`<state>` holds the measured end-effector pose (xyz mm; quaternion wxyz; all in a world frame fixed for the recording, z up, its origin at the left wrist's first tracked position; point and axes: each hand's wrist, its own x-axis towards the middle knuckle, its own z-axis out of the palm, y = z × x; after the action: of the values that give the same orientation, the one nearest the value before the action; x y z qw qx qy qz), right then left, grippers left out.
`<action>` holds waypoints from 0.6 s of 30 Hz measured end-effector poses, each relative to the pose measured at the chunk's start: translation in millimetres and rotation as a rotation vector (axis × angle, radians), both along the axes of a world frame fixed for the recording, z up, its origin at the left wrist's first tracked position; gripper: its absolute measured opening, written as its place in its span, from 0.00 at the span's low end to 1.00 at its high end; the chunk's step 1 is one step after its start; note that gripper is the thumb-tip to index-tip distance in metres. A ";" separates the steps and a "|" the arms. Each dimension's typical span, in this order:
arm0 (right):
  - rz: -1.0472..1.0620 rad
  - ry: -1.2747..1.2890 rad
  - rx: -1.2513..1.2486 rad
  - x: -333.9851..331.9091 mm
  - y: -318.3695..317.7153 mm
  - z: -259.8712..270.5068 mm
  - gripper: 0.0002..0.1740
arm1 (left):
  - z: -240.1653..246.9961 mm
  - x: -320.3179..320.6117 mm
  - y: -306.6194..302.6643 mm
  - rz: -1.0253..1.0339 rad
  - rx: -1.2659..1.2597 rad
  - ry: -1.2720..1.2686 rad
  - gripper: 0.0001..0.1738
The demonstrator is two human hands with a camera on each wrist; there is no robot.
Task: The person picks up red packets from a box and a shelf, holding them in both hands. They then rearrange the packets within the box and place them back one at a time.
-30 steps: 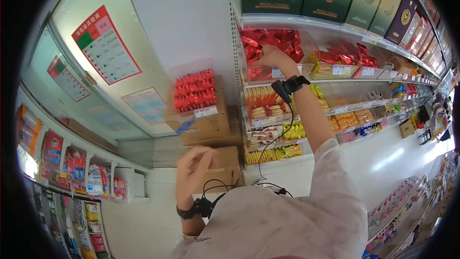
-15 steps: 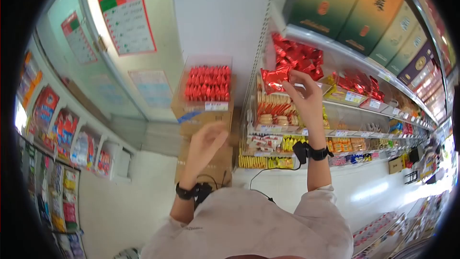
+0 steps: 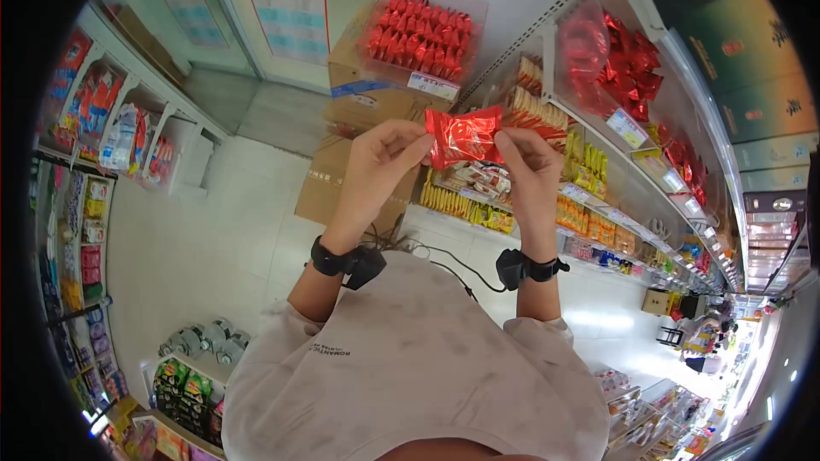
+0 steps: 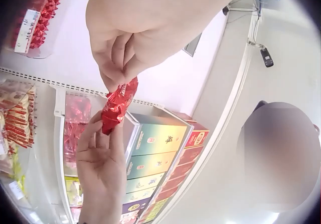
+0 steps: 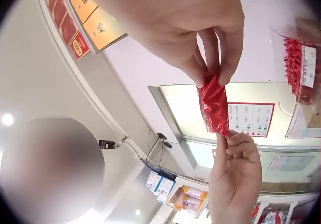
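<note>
A shiny red foil snack packet (image 3: pixel 465 137) is held up in front of the chest, stretched between both hands. My left hand (image 3: pixel 380 166) pinches its left end between thumb and fingers. At the opposite end, my right hand (image 3: pixel 534 179) pinches the crimped edge. From the left wrist the packet (image 4: pixel 118 106) appears edge-on and creased. In the right wrist view its wrinkled wrapper (image 5: pixel 214 106) hangs between the two sets of fingertips. Similar loose red packets (image 3: pixel 632 68) fill a clear bin on the upper shelf at the right.
Ahead, a clear box of red packets (image 3: pixel 418 34) in rows stands on cardboard cartons (image 3: pixel 359 175). Shelves on the right hold yellow packets (image 3: pixel 585 162) and large gift boxes (image 3: pixel 726 51). Black cables (image 3: pixel 410 239) run near the wrists. More goods (image 3: pixel 111 137) line the left.
The right hand came out of the shelf bin with one red packet and brought it down to the chest. The left hand rose and took its other end. The head view turned right.
</note>
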<state>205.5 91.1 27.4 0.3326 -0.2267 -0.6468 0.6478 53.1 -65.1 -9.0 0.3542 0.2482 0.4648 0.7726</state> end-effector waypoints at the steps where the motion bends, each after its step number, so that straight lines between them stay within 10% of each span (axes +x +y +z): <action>1: 0.002 -0.028 0.052 -5.9 -1.8 -1.9 0.07 | -3.8 -4.4 -1.8 0.003 -0.010 0.001 0.09; 18: 0.258 -0.025 -0.376 -111.5 -11.7 -63.9 0.27 | -72.8 -48.7 10.4 0.196 -0.172 -0.026 0.12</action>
<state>94.0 79.4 -36.5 0.1907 -0.2081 -0.5424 0.7913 4.4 -54.7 -81.8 0.3031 0.1606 0.5467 0.7639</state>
